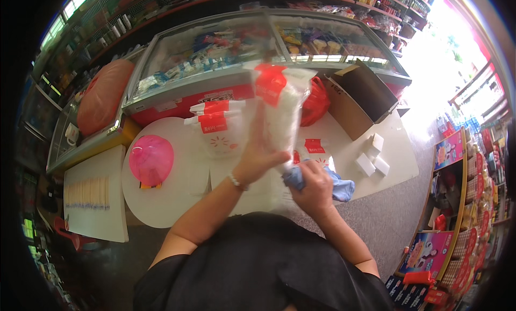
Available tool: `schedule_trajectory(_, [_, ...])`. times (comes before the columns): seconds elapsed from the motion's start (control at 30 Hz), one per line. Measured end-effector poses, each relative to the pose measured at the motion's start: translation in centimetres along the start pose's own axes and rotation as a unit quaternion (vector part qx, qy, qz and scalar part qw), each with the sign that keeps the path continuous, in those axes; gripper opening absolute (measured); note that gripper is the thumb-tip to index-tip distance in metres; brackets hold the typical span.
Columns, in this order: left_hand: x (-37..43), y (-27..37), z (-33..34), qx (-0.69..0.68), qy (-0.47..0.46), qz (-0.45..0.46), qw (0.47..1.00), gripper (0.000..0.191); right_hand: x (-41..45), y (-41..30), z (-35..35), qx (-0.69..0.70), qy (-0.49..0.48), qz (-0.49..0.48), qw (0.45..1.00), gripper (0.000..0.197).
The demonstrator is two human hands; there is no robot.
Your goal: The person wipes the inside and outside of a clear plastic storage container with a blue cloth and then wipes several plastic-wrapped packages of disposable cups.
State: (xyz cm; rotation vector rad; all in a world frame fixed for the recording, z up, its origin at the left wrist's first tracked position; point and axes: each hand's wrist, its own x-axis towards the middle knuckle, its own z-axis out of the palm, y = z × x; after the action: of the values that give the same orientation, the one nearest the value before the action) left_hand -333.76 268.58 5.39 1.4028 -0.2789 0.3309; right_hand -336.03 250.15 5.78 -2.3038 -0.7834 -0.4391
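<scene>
Upright above the white table [183, 208], my left hand [258, 157] grips a white plastic packet with a red label [278, 113], blurred by motion. My right hand [314, 188] clutches a crumpled blue cloth [296, 178] against the packet's lower end. A loose end of the cloth hangs out to the right of that hand. To the left of the held packet stand similar white packets [219, 137] with red labels. Another red-labelled packet [316, 147] lies behind my right hand, partly hidden by it.
An open cardboard box [350, 103], a red plastic bag [314, 103] and several white blocks [365, 164] occupy the table's right side. A pink balloon-like object [152, 160] sits at left. Behind is a glass-topped freezer [209, 53]; a stocked shelf [455, 206] stands at right.
</scene>
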Motion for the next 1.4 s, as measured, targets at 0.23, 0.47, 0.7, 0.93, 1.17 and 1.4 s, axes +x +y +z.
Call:
schedule_trajectory(0.23, [0.3,-3.3,-2.6,-0.429,-0.116,-0.219,0.869,0.087,1.6,-2.2,-1.2,0.209,-0.108,-0.041,0.971,0.043])
schedule_trajectory(0.47, [-2.0,-3.7,0.1,-0.408,-0.011,-0.196,0.892,0.060,5.3,-3.0,0.8,0.023,0.040,-0.146,0.988,0.035])
schedule_trajectory(0.7, [-4.7,-7.7,-3.9,-0.468,-0.136,-0.237,0.840,0.054,10.6,5.6,0.2,0.028,0.166,0.114,0.979,0.030])
schedule_trajectory(0.93, [-1.7,-2.2,-4.3,-0.489,-0.024,-0.196,0.850,0.074,1.0,7.2,7.9,0.257,0.000,0.189,0.948,0.036])
schedule_trajectory(1.17, [-0.7,0.1,-2.9,-0.036,0.073,0.004,0.997,0.067,-0.4,1.8,5.0,0.559,-0.079,0.259,0.784,0.050])
schedule_trajectory(1.4, [-3.2,-2.2,-0.6,0.458,-0.001,0.030,0.888,0.077,0.6,0.0,2.8,0.354,-0.082,0.269,0.892,0.042])
